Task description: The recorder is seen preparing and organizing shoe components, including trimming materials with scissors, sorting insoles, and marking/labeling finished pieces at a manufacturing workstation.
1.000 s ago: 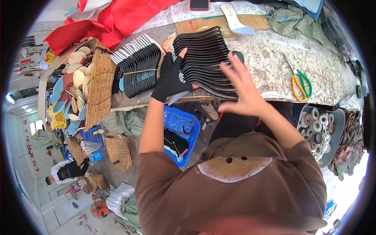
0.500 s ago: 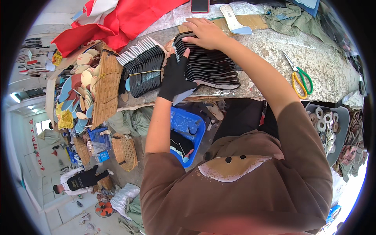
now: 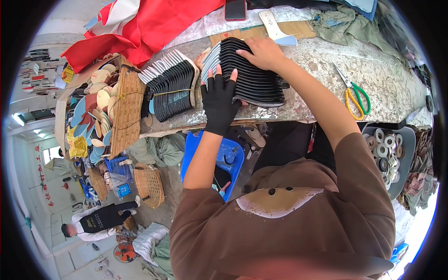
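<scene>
A row of black shoe insoles (image 3: 254, 79) stands on edge on the worktable, packed together, pale ends toward the left. My left hand (image 3: 219, 105), in a black fingerless glove, lies against the row's near left side with its fingers spread. Bare, my right hand (image 3: 266, 53) rests on the far right part of the row, thumb apart from the fingers; some fingertips are hidden. Just left of the row is a second bundle of black insoles (image 3: 172, 95) with white ends, bound by a yellowish band. Beyond them, a single white insole (image 3: 274, 28) lies on cardboard.
Green-and-yellow-handled scissors (image 3: 357, 100) lie on the worktable (image 3: 317, 93) at right. A phone (image 3: 235, 10) and red cloth (image 3: 172, 21) are at the back. A wicker basket (image 3: 128, 105) of insole pieces stands left. Below are a blue bin (image 3: 193, 151) and a grey tub of rolls (image 3: 407, 158).
My left hand has shifted right, its fingers now spread along the row. My right hand has moved right and nearer. More pale ends show, and the pale piece under my left palm is out of sight.
</scene>
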Demonstrator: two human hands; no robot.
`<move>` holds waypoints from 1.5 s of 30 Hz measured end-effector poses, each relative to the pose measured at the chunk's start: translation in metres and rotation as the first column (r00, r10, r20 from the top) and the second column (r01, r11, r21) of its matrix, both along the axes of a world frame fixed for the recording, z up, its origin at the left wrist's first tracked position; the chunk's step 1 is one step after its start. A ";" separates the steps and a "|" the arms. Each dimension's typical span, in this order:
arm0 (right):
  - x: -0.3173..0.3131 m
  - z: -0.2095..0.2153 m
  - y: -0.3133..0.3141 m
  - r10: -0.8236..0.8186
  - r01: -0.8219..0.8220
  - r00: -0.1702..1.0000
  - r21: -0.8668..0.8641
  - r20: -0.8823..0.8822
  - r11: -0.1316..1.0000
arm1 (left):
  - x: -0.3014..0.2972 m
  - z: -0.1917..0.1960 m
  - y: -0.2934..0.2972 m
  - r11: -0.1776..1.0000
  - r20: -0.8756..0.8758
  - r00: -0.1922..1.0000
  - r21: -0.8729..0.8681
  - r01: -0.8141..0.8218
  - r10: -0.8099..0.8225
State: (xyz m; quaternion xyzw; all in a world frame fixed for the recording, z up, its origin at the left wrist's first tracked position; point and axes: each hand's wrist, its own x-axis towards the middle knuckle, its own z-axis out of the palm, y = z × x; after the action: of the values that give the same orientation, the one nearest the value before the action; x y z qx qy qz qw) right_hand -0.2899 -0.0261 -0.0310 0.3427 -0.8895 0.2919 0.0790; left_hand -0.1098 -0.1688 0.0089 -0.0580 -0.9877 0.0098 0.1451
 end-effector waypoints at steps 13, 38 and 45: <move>0.033 -0.004 0.029 -0.016 -0.019 0.995 -0.324 -0.103 0.946 | -0.163 -0.020 0.016 0.908 -0.139 0.987 0.399 0.129 -0.079; 0.025 -0.041 0.531 -0.439 0.442 0.888 -0.010 -0.136 0.897 | -0.179 -0.024 0.031 0.975 0.064 0.979 -0.096 0.202 -0.196; -0.001 0.034 0.395 -0.158 0.348 0.907 -0.483 0.391 0.803 | -0.172 -0.018 0.030 0.992 0.049 0.993 0.070 0.103 -0.107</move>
State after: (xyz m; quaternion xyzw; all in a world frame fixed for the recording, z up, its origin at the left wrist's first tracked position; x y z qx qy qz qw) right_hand -0.2905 0.3692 0.0031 0.1284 -0.8084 0.5712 0.0608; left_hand -0.2816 -0.1393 -0.0092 -0.1053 -0.9865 -0.0328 0.1214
